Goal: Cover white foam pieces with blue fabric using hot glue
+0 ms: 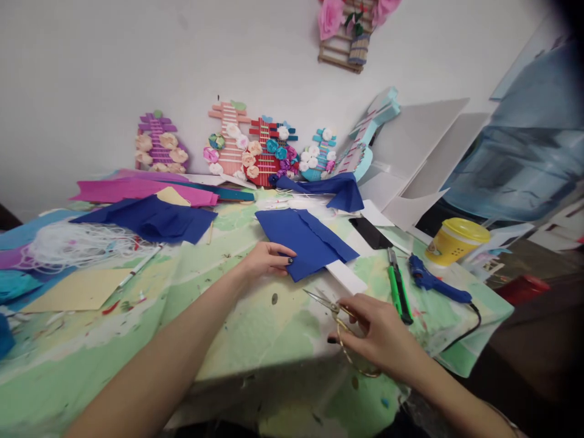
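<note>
Left of the green cutter (399, 286), steady the blue sheet (303, 237) by the edge pinched in the left hand (268, 261), guiding the scissors (325, 300) (gripped by the right hand (378, 325), nearer the green cutter) slowly.

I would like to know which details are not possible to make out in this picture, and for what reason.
All in the head view:
White strip: its far end is hidden under the dark blue sheet.
Scissors: the right hand covers part of the handles.
Hanging wall decoration: the top edge of the picture cuts it off.
Yellow-lidded cup: its markings are too small and blurred to read.
</note>
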A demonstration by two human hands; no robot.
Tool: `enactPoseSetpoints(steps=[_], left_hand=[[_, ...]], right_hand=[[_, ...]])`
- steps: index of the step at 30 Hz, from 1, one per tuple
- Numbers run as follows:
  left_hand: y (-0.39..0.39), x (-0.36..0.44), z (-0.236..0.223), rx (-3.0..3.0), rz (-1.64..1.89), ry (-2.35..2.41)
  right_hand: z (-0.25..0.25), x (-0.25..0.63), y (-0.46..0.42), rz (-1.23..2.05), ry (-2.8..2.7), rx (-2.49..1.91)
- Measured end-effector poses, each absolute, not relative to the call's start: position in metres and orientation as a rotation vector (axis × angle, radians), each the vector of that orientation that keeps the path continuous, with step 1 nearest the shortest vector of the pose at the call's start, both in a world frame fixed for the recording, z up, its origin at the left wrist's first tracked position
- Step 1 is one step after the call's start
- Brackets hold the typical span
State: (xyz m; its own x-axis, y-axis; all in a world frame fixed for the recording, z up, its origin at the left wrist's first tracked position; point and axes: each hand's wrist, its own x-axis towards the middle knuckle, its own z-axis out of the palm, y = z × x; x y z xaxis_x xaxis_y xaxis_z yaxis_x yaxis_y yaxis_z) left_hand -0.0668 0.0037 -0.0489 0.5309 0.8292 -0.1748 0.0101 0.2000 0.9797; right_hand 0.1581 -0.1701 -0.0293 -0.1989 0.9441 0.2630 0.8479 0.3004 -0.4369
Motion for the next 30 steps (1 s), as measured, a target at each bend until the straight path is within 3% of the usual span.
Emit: enactPoseSetpoints(steps=[9,30], left_hand=[[0.001,-0.062,-0.048,1.229,0.657,0.830],[-0.009,-0.057,-0.041,1.183,0.627,0.850]], right_hand=[[-0.057,0.150,-0.163,0.062,-2.149,-1.569],[-0.063,0.139,-0.152,-0.101,-2.170,-1.607]])
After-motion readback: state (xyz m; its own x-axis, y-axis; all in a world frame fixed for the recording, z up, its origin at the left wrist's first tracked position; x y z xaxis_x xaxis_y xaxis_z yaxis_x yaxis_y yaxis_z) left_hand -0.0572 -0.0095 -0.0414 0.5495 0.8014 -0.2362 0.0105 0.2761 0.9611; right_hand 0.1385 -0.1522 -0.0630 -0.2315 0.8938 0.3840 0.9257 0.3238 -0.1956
